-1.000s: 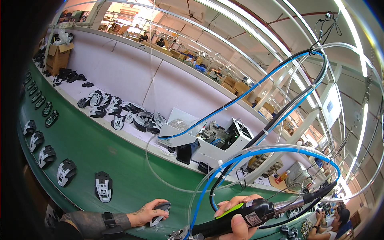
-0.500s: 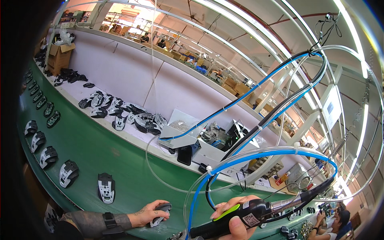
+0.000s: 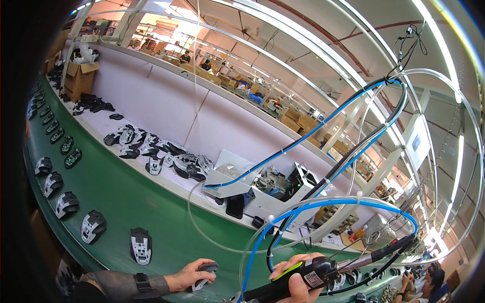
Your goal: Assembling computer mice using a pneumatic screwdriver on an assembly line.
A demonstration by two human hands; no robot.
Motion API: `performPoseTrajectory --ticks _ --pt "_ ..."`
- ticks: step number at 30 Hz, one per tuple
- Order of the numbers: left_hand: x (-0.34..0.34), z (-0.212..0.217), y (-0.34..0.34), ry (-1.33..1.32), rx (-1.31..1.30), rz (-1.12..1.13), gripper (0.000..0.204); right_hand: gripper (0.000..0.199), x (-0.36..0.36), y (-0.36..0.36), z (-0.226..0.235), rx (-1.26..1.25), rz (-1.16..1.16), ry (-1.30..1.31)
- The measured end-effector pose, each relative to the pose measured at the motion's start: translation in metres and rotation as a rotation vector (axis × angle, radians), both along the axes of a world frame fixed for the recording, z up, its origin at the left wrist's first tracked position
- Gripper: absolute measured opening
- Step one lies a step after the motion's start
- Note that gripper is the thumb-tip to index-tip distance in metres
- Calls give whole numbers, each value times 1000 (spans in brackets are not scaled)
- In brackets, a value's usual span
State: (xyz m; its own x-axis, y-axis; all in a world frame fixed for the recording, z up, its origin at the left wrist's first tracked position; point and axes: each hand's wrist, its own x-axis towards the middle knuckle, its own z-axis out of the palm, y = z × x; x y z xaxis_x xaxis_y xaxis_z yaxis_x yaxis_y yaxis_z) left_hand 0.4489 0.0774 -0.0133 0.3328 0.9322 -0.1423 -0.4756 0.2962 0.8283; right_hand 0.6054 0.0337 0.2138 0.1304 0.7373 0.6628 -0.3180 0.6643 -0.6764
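Leftward, brown cardboard box point(image 3: 79, 77), white shelf point(image 3: 166, 177)

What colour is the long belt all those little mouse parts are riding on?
The conveyor belt is green, and the head view shows it best.

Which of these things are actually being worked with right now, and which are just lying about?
In use:
- left hand resting on a dark mouse shell
- right hand gripping a black powered screwdriver fed by a blue hose

Lying about:
- row of mouse shells along the green belt
- pile of shells on the white shelf
- cardboard box
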Motion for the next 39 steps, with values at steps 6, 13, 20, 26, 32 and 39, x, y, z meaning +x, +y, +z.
performPoseTrajectory --ticks 6,13,20,26,32,39 --pt "-1 -1 1 17 7 16 57 34 -3 1 0 -29 3 27" --pt "-4 -1 2 55 67 36 58 36 -5 3 0 -29 42 27" --pt "-8 6 1 118 65 65 56 36 -9 12 -6 -43 86 105" --pt "-9 4 5 99 49 63 56 36 -14 18 -12 -25 -4 52" --pt "-6 -3 2 87 51 118 57 36 -11 19 -11 6 27 31" --pt "-9 -2 7 118 30 106 60 35 -12 22 -11 1 -9 37"
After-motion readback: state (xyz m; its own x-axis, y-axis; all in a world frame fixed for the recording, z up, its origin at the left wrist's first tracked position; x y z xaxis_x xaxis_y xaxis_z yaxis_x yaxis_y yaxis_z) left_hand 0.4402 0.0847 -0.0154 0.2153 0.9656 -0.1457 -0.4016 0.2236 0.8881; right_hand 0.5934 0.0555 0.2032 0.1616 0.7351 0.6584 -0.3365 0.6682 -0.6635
